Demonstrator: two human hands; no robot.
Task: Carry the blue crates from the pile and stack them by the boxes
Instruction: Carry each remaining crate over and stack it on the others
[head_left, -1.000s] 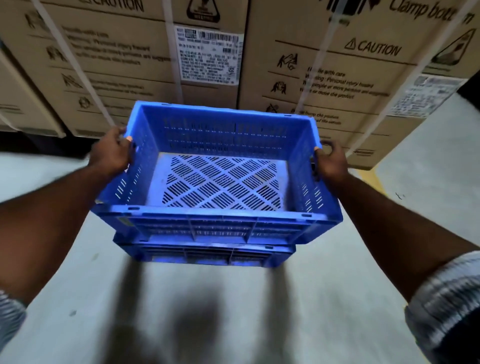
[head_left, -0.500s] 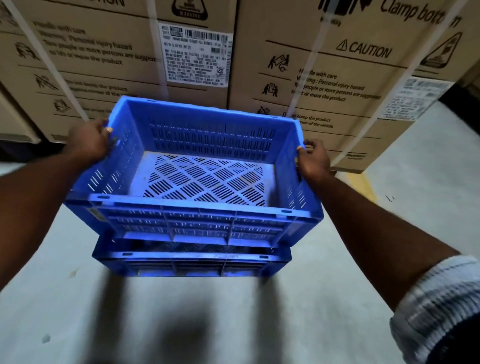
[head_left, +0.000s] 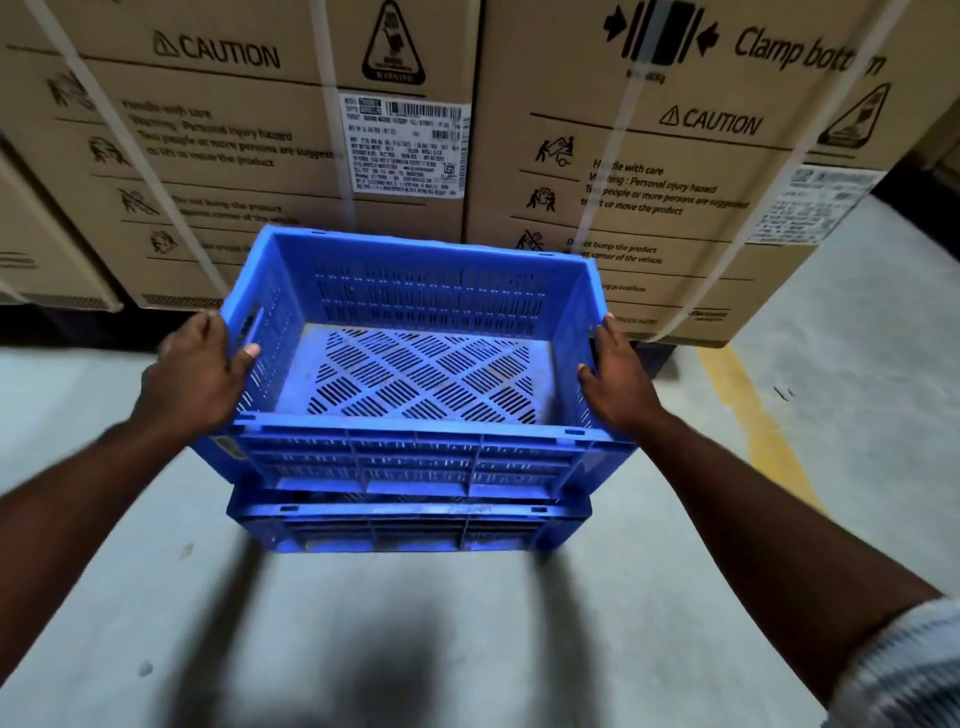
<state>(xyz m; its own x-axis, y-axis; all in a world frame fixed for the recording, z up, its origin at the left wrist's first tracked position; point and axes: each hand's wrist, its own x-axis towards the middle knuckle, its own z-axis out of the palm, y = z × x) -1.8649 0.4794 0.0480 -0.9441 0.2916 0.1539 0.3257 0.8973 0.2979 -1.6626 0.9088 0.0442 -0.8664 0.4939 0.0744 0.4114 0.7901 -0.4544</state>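
Observation:
The upper blue crate (head_left: 415, 374), slotted and empty, sits on a lower blue crate (head_left: 410, 530) on the floor, right in front of the cardboard boxes (head_left: 260, 166). My left hand (head_left: 192, 379) grips its left wall, thumb hooked over the rim beside the handle slot. My right hand (head_left: 618, 384) presses against the outside of its right wall, fingers stretched up toward the rim. Only the near wall of the lower crate shows.
Large strapped cardboard boxes with caution print form a wall behind the crates; a second one (head_left: 675, 182) stands at the right. A yellow floor line (head_left: 753, 415) runs along the right. Grey concrete floor (head_left: 156, 597) lies around the stack.
The upper crate has moved down and forward onto the lower crate, closer to the boxes. My fingers have slid out of the handle slots onto the outer walls.

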